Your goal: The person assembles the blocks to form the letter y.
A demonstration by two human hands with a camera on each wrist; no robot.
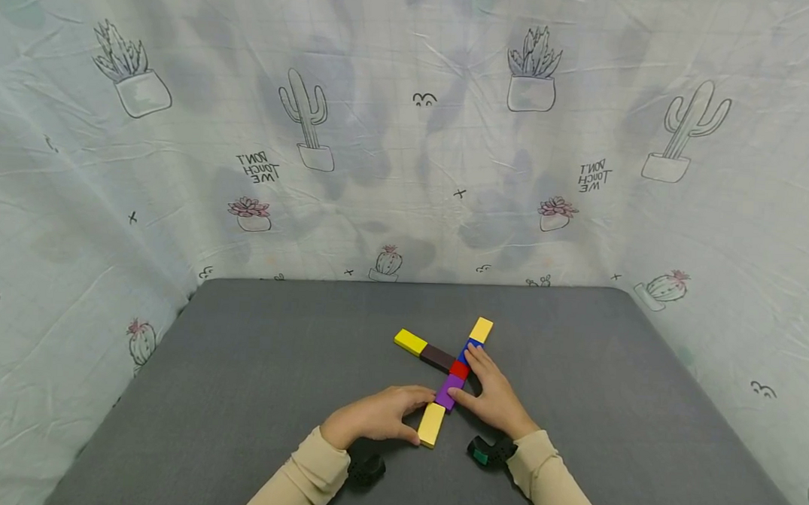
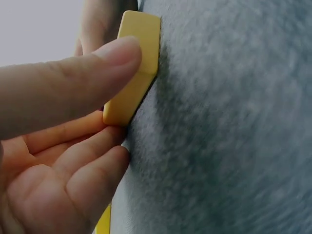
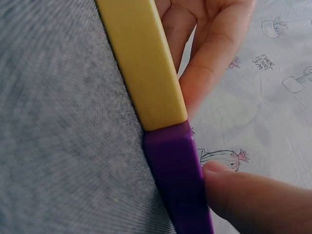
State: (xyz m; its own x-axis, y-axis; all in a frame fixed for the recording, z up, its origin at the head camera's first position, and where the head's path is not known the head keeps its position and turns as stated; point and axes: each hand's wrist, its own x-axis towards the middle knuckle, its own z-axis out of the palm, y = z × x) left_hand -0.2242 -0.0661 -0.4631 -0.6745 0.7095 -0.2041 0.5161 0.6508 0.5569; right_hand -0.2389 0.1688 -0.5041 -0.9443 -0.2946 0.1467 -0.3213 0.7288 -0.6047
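Note:
Flat coloured blocks lie end to end on the grey table: a light yellow block point(image 1: 481, 330), a blue block point(image 1: 464, 354), a red block point(image 1: 459, 370), a purple block point(image 1: 449, 393) and a nearer light yellow block point(image 1: 431, 425). My left hand point(image 1: 380, 416) holds that nearer block, thumb at its near end and fingertips by its far end. In the left wrist view the thumb point(image 2: 119, 56) overlaps it. My right hand point(image 1: 496, 392) rests over the row, thumb touching the purple block and fingertips on the blue one. It partly hides a dark piece beside the red block.
From the red block a dark brown block point(image 1: 437, 357) and a bright yellow block point(image 1: 410, 342) branch off to the far left. The grey tabletop point(image 1: 271, 352) spreads around them. A white cactus-print cloth point(image 1: 409, 147) hangs behind and on both sides.

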